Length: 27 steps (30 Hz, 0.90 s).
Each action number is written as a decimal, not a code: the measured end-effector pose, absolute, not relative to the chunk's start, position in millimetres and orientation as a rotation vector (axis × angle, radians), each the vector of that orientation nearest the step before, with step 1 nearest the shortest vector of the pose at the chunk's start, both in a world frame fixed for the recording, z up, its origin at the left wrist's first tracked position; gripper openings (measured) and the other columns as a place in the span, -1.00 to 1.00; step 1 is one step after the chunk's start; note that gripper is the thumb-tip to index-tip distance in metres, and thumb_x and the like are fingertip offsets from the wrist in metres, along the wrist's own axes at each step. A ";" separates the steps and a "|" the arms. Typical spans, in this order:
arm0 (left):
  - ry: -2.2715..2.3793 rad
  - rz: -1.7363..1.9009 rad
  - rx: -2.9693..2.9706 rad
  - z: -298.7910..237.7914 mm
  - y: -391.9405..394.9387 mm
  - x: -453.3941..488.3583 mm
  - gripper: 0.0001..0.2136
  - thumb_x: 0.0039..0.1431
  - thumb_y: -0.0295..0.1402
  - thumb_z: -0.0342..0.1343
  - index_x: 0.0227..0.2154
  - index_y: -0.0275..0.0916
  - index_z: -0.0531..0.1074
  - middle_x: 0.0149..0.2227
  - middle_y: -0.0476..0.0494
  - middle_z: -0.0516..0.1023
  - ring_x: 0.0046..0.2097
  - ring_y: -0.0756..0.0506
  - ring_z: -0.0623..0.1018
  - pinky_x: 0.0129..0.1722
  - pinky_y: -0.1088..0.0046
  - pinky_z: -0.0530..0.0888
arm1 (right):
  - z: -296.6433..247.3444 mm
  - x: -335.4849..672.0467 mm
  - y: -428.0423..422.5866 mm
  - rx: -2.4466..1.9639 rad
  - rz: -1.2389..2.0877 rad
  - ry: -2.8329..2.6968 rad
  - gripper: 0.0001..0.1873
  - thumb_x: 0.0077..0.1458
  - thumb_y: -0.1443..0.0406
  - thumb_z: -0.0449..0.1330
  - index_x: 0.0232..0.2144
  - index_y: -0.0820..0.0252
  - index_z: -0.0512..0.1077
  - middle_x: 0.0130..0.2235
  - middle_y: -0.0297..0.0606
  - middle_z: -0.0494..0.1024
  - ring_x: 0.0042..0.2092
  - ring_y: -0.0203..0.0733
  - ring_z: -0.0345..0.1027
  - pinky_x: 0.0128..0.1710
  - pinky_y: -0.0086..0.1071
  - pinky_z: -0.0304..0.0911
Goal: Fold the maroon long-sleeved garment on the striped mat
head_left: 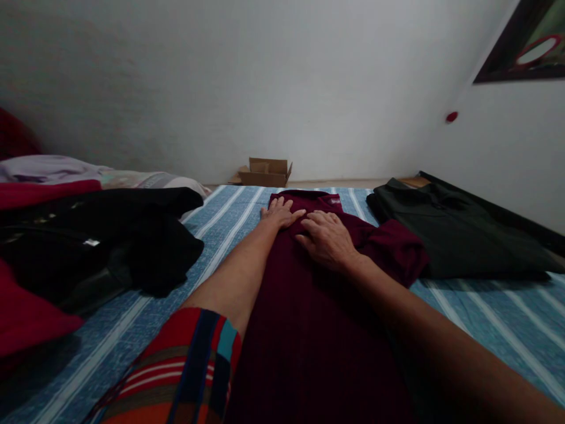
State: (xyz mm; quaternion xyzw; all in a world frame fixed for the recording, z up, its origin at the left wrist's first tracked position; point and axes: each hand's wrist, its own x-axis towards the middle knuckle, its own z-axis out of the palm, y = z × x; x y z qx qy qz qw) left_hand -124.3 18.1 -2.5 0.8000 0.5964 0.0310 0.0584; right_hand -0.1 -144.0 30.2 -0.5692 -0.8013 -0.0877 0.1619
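Two bare hands are pressing flat on a maroon shirt (309, 330) that is lying lengthwise down the middle of a bed covered in a blue striped sheet (485, 312). The left hand (279, 213) is resting near the shirt's collar end, its fingers (282, 204) spread and released, palm down on the cloth and gripping nothing. The right hand (326, 238) is lying just beside it, a little nearer the camera, fingers (315, 227) likewise flat and open on the fabric, next to a folded-in sleeve (392, 247). The shirt is running under both palms and back toward the person. A dark green garment (459, 235) is lying to the right of the shirt, its edge touching the sleeve. A heap of black clothing (132, 241) is sitting to the left, apart from the hands. A cardboard box (266, 172) is standing on the floor by the far wall.
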 end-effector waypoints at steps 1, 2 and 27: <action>1.808 0.084 2.424 -1.7 18.3 -124.3 -0.22 0.05 0.24 -0.38 0.26 -0.10 -0.07 0.33 -0.16 -0.21 0.31 -0.28 -0.15 0.17 -0.13 -0.07 | 25.4 -4.2 -145.0 -1.636 -0.165 -2.304 -0.58 0.21 0.05 -0.07 -0.07 0.19 0.33 0.02 -0.11 0.33 0.06 -0.04 0.10 0.06 -0.16 -0.06; 1.811 0.073 2.420 -1.0 18.5 -124.2 -0.22 0.05 0.24 -0.39 0.26 -0.10 -0.08 0.33 -0.15 -0.22 0.31 -0.28 -0.16 0.17 -0.13 -0.08 | 20.3 -7.4 -145.5 -1.673 -0.087 -2.303 -0.54 0.20 0.00 -0.09 -0.06 0.18 0.32 0.02 -0.11 0.33 0.06 -0.03 0.10 0.05 -0.14 -0.05; 1.870 0.159 2.476 4.6 11.6 -116.8 -0.41 0.24 -0.02 -0.44 0.20 -0.28 0.04 0.30 -0.24 -0.02 0.30 -0.21 -0.03 0.20 0.05 -0.02 | 3.8 -10.8 -147.2 -1.749 0.028 -2.169 -0.47 0.18 -0.07 -0.15 -0.03 0.13 0.29 0.05 -0.13 0.30 0.13 0.02 0.02 0.05 -0.06 -0.06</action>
